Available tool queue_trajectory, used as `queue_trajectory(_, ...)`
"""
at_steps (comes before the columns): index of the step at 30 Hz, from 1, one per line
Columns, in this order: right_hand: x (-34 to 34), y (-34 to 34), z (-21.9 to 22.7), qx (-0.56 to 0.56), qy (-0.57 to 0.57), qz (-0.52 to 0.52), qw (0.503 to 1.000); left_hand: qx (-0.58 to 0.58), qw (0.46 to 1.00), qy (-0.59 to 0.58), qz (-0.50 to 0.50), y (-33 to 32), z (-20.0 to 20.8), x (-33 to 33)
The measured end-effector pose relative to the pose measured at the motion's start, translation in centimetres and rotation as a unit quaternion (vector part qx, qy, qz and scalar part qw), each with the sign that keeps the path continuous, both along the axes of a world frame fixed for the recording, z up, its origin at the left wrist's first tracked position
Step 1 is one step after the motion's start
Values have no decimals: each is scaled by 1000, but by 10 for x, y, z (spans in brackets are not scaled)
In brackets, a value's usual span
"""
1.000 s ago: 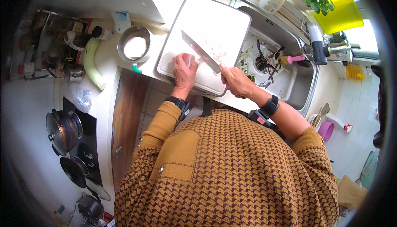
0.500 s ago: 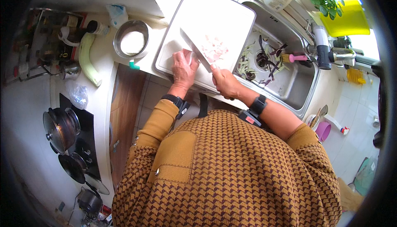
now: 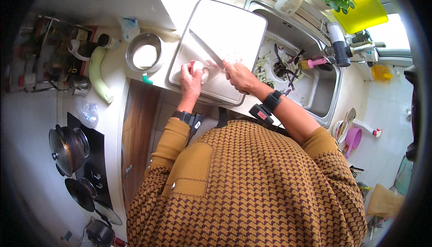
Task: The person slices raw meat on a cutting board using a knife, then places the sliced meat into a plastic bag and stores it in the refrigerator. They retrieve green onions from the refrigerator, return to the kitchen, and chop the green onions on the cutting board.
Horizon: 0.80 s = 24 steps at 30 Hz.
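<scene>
A white cutting board (image 3: 227,22) with a dark rim lies on the counter in front of me. My right hand (image 3: 241,78) is closed around the handle of a kitchen knife (image 3: 206,48), whose long blade slants toward the far left over the board. On the near left part of the board, my left hand (image 3: 191,84) is closed on a pale pink piece that looks like raw meat (image 3: 199,67), left of the blade. Several pale pink cut pieces (image 3: 234,58) lie right of the blade, washed out by glare and partly hidden by my right hand.
Right of the board is a steel sink (image 3: 310,91) with purple and green peelings and a pink-handled brush (image 3: 313,63). To the left stand a metal pot (image 3: 158,64) with white contents and a long pale green vegetable (image 3: 97,73). Pans (image 3: 67,150) rest on the stove.
The view has shifted slightly. My right hand and the knife have moved farther in over the board, beside the cut pieces. My left hand's grip has changed, showing more of the pink piece.
</scene>
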State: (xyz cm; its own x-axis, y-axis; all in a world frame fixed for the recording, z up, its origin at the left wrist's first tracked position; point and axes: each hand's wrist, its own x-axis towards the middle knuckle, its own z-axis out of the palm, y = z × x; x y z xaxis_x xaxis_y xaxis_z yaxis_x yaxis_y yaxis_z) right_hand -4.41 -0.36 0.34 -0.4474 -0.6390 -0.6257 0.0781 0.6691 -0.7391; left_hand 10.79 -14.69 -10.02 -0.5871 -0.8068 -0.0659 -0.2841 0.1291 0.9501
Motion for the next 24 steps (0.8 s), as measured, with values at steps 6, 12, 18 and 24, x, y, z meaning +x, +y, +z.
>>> queue_trajectory(6, -7, 48, 17, -88, 118, 15, 989, 291, 935, 205, 7, -10, 5, 19)
queue_trajectory(12, -13, 111, 25, -8, 148, 221, 964, 369, 876, 311, -32, -15, 34, 58)
queue_trajectory(18, -43, 115, -2, 36, 168, 347, 922, 457, 836, 304, -14, -18, 40, 104)
queue_trajectory(24, -56, 76, 4, 55, 93, 190, 976, 454, 841, 294, 20, -19, 42, 114)
